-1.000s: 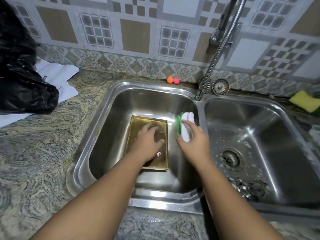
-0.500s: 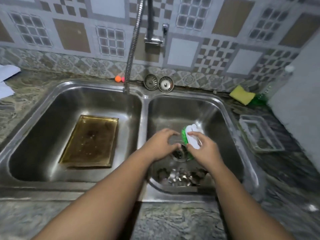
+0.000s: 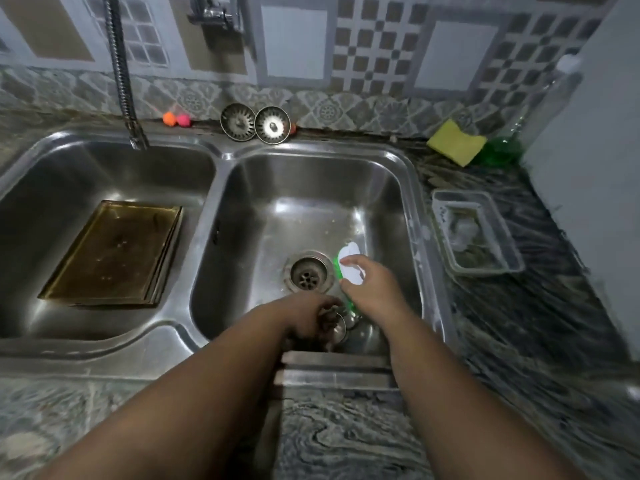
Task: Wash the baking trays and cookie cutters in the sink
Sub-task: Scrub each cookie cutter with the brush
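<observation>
A marbled stone table holds a double steel sink below a patterned tile wall. A gold baking tray lies flat in the left basin. In the right basin, the right hand grips a white-and-green brush beside the drain; the left hand curls round a metal cookie cutter at the near edge.

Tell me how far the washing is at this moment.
Done: nothing looks clean yet. In hand: the right hand holds a brush in the right basin, and the left hand grips a cutter. Left: the cutter, then the tray, lying stained in the left basin.
</observation>
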